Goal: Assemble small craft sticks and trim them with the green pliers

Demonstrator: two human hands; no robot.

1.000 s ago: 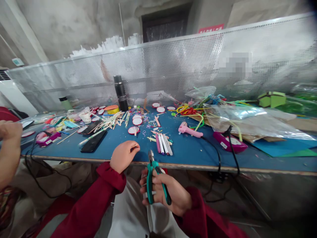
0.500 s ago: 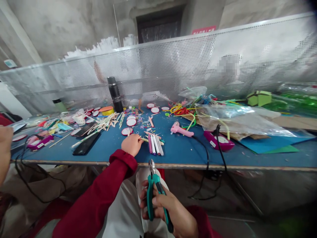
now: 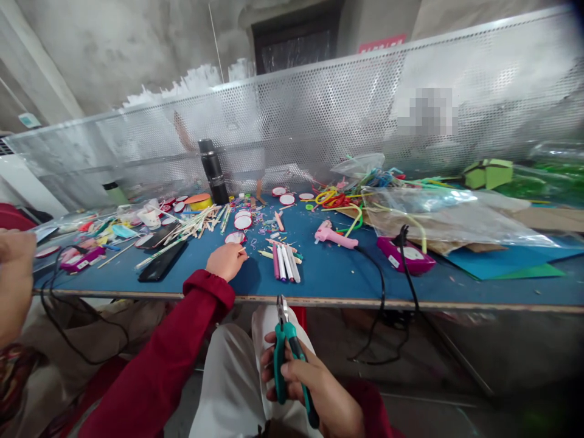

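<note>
My right hand (image 3: 314,380) is wrapped round the teal and black handles of a pair of cutting pliers (image 3: 281,350), held over my lap with the metal jaws pointing up at the table edge. Fingertips pinched together, my left hand (image 3: 225,261) rests low over the blue tabletop. A tiny pale tip shows at those fingers, too small to name. Just right of it lie several markers (image 3: 286,263) side by side, with short pale sticks (image 3: 266,253) by them. A round white piece with a red rim (image 3: 235,238) lies right behind my left hand.
A black phone (image 3: 163,263) and a pile of wooden sticks (image 3: 201,222) lie left, before a black bottle (image 3: 213,173). On the right are a pink glue gun (image 3: 335,235), a purple box (image 3: 406,255) with cables, and plastic bags (image 3: 438,213). Another person's hand (image 3: 16,280) is at far left.
My left hand has drawn back to the left, away from the markers and pale sticks. My right hand keeps the pliers in nearly the same place.
</note>
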